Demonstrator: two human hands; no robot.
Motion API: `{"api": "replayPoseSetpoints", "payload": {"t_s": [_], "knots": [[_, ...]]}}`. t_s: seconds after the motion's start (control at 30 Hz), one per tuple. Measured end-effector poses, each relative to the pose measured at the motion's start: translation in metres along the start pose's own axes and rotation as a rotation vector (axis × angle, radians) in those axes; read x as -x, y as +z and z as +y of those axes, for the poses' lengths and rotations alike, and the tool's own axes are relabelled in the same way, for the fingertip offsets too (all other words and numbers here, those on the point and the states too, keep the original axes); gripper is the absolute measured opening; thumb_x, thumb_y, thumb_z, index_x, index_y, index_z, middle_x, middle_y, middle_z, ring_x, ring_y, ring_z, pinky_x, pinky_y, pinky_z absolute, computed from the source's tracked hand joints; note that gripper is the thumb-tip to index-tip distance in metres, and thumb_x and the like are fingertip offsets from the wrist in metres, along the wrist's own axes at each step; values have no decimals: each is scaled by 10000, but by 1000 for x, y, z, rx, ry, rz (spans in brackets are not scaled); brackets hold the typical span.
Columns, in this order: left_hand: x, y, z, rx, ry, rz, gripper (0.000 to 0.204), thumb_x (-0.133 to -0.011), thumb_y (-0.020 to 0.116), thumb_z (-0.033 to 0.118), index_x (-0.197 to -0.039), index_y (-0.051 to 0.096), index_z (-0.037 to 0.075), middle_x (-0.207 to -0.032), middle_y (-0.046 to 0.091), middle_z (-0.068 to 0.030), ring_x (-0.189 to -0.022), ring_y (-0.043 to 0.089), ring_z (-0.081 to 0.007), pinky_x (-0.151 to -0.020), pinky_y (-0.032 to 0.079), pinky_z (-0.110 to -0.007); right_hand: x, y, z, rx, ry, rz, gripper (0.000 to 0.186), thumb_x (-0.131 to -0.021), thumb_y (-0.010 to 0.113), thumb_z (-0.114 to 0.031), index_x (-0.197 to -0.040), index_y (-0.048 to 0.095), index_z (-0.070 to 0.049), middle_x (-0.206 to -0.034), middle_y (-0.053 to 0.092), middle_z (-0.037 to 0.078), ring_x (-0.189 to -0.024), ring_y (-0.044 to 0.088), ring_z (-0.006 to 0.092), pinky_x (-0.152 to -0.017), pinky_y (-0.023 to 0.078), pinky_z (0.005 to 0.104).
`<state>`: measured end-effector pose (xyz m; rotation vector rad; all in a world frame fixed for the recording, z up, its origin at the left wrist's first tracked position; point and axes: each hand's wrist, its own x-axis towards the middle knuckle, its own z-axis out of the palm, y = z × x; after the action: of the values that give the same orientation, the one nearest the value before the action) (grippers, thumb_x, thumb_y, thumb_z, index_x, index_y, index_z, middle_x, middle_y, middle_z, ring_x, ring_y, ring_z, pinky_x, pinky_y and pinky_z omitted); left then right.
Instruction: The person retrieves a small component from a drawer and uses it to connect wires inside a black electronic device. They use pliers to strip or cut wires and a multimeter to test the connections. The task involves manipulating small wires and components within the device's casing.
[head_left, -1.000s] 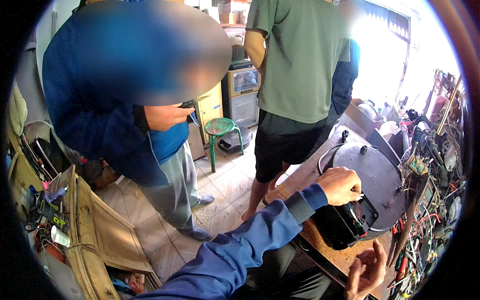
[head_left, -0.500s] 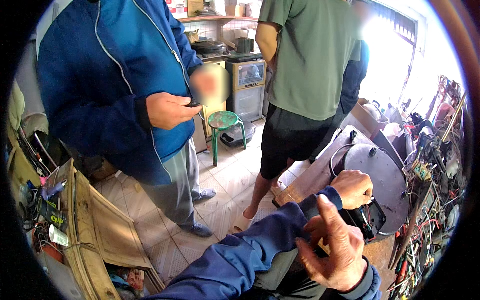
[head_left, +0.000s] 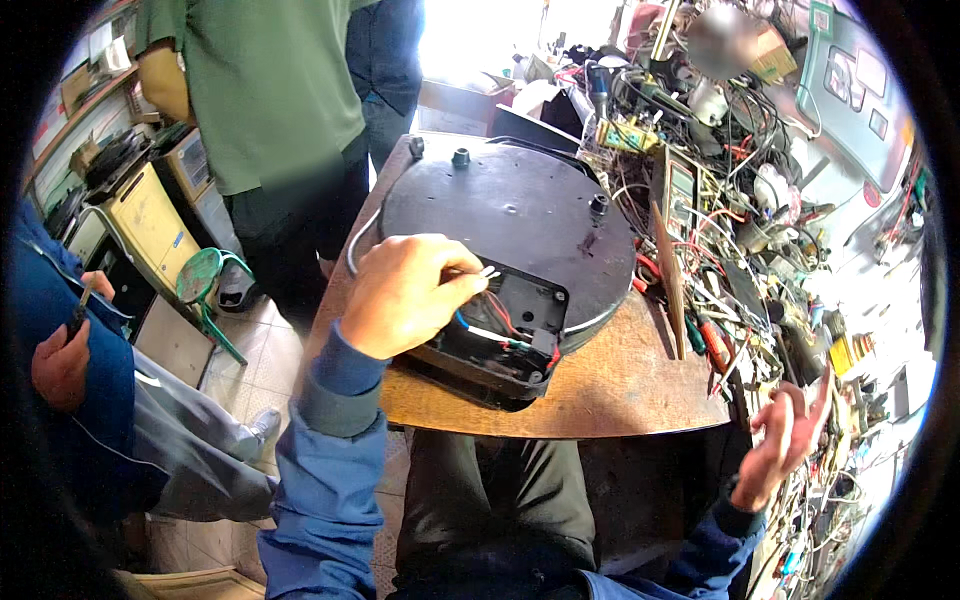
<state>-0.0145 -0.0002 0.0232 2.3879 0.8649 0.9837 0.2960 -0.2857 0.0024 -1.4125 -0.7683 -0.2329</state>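
Observation:
A large round black appliance (head_left: 500,205), perhaps a cooking pan's base, lies upside down on the wooden table. Its black wiring housing (head_left: 545,297) lies uncovered at the near side, with red, blue and white wires (head_left: 500,338) inside. My left hand (head_left: 415,292) is closed over the housing's left part; thumb and forefinger pinch a thin wire with a pale end (head_left: 488,273). Well to the right, past the table's edge, my right hand (head_left: 785,440) is raised with fingers apart, holding nothing. It is nearest to the heap of cables and tools.
The wooden table (head_left: 620,390) has a curved front edge above my knees. Tangled cables (head_left: 730,110) and screwdrivers (head_left: 713,340) crowd the right side. One person in green (head_left: 270,90) stands behind the table; another in blue (head_left: 95,420) holds a small dark object at left. A green stool (head_left: 200,275) stands between.
The view has swung right, bringing the appliance to the middle. My right hand has moved from beside my left forearm out toward the cable heap. My left hand stays at the housing.

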Motion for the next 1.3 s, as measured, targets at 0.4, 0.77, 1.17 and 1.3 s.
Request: {"api": "replayPoseSetpoints", "payload": {"t_s": [0.4,0.77,1.17,1.3], "knots": [[5,11,0,-28,25,32,180,-829,762,277,-858,798,104,-841,755,-137,-855,751,-320,-783,579,-445,49,18,48,253,-494,-261,530,-1017,603,-151,-1507,475,2,-967,682,86,-723,579,151,-650,451,267],[5,5,6,-26,-55,52,134,-780,776,229,-808,800,101,-823,752,-152,-835,748,-332,-796,575,-449,128,194,-189,-600,-434,-1422,1109,-793,769,-12,-1643,57,9,-807,688,57,-607,616,108,-583,490,254],[5,1,16,-60,-91,-64,227,-873,744,352,-841,802,135,-856,750,-133,-813,728,-349,-725,571,-471,190,283,-227,-563,-644,-1711,1040,-850,736,-87,-1651,74,-52,-789,661,197,-664,679,404,-643,552,442],[-1,17,7,25,1,49,152,-793,784,241,-810,792,90,-798,743,-156,-823,736,-352,-783,567,-466,176,268,-222,-467,-693,-1717,969,-849,722,-50,-1630,148,-3,-996,679,288,-782,698,433,-699,560,466]]}}
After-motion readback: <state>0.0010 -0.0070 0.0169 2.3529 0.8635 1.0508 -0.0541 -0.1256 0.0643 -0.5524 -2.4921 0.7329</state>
